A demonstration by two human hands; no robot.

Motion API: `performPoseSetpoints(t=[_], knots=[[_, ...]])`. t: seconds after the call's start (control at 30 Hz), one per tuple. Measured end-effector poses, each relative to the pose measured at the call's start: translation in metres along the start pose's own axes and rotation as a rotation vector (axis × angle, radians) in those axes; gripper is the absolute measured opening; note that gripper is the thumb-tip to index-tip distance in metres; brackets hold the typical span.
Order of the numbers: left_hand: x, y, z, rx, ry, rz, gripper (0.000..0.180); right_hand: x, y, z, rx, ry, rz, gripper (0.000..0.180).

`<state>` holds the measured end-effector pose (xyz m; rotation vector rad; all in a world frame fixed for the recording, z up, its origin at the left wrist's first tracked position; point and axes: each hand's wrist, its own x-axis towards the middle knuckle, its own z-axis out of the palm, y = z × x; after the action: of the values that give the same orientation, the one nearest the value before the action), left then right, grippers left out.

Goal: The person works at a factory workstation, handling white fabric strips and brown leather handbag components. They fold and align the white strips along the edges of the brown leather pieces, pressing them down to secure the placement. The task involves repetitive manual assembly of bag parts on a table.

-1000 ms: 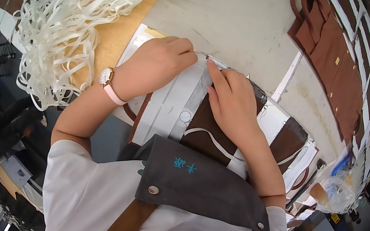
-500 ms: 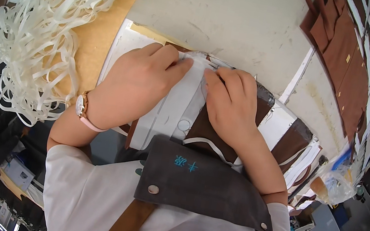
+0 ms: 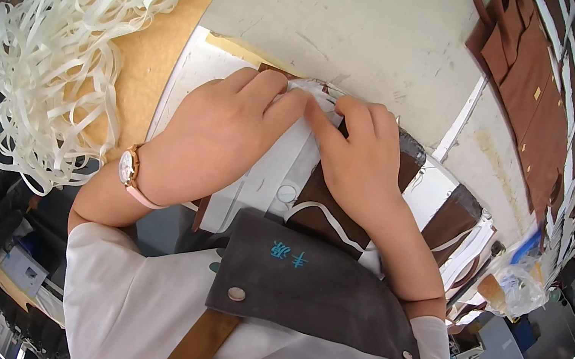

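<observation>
Side by side on the table lie several brown and white flat pieces, like bag panels. A long white strip [image 3: 281, 171] runs from near my apron up to their far edge. My left hand [image 3: 232, 124] is closed with its fingertips on the strip's far end. My right hand [image 3: 361, 154] is closed too, thumb and forefinger meeting the left hand's fingertips at that end. What lies right under the fingertips is partly hidden. Just below my right hand a brown panel [image 3: 322, 220] shows, with a white cord [image 3: 331, 213] curving across it.
A tangled heap of white tape [image 3: 69, 64] lies on tan board [image 3: 153, 48] at the left. Brown panels with handles [image 3: 522, 90] are stacked at the far right. A clear plastic bag [image 3: 518, 289] sits at the right edge.
My right thumb and forefinger have moved left and now meet my left fingertips; a gap showed between the hands before. The panels lie nearly as they did.
</observation>
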<state>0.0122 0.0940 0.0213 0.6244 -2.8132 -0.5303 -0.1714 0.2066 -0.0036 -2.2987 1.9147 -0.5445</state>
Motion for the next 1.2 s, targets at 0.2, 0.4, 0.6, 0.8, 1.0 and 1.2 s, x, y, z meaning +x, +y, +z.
performPoseSetpoints(t=[0.2,0.4,0.6,0.8,1.0,1.2], knots=[[0.002,-0.003,0.002,0.016,-0.005,0.03,0.042,-0.01,-0.011,-0.023,0.178,-0.032,0.002,0.035],[0.0,-0.004,0.003,0.019,-0.006,0.026,0.038,-0.039,-0.029,-0.047,0.546,-0.44,0.04,0.019],[0.001,-0.003,0.002,0.001,-0.025,0.019,0.036,-0.047,-0.028,-0.049,0.559,-0.56,0.033,0.009],[0.003,-0.004,0.006,-0.005,0.04,0.172,0.04,-0.017,-0.005,-0.072,0.699,-0.18,0.596,0.008],[-0.001,-0.001,0.003,0.054,0.024,0.166,0.038,0.006,0.003,-0.06,0.885,-0.254,0.863,0.019],[-0.004,0.0,0.001,0.002,-0.073,0.129,0.04,0.015,0.002,-0.043,0.624,-0.103,0.571,0.028]])
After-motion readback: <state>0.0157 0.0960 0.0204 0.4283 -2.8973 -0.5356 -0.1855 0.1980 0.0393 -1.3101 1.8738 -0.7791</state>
